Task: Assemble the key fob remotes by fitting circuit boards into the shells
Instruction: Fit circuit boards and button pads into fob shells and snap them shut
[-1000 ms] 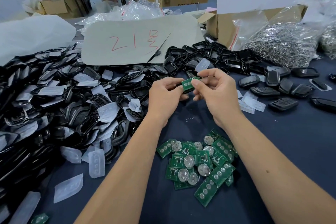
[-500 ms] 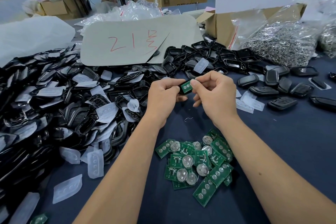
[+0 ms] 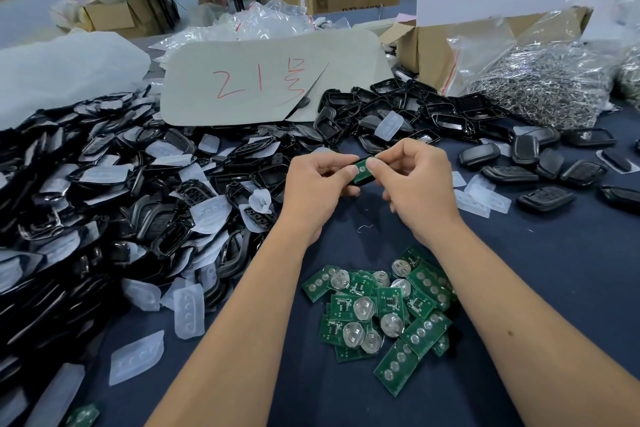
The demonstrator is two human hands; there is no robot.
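1. While still up off the cloth (image 3: pixel 519 288), both hands working 1 piece together: left hand (image 3: pixel 317 184) curled round a black shell (image 3: pixel 356 188), right hand (image 3: pixel 415 180) pinching the green board (image 3: pixel 363 173) with thumb and forefinger.
2. Compared with 1 s ago, board tipped flatter and lying along the shell's open face now instead of sticking up between the fingertips. Hands barely shifted otherwise.
3. Meaning for the job, as a guess: past lining up, now pushing the board home. Can't tell if fully seated, since fingers hide most of both edges.
4. Left thumb pressed against the board's near end, other left fingers wrapped under the shell and mostly hidden. Right fingers bunched tight, not spread.
5. Spare boards (image 3: pixel 381 312) heaped just below the wrists, some showing coin-cell holders, some showing button pads. 1 stray at the bottom left corner.
6. Empty shells (image 3: pixel 121 201) piled huge to the left with clear rubber pads (image 3: pixel 188 310) mixed in. More shells behind the hands.
7. Closed fobs (image 3: pixel 545 199) off to the right, looking finished or near enough. Few next to that pile, so early days overall.
8. Also around: card (image 3: pixel 270 80) with red scribble, bag of metal rings (image 3: pixel 540 87), cardboard box (image 3: pixel 433 42).
9. Likely snag: board going in skewed and snagging on the shell rim.
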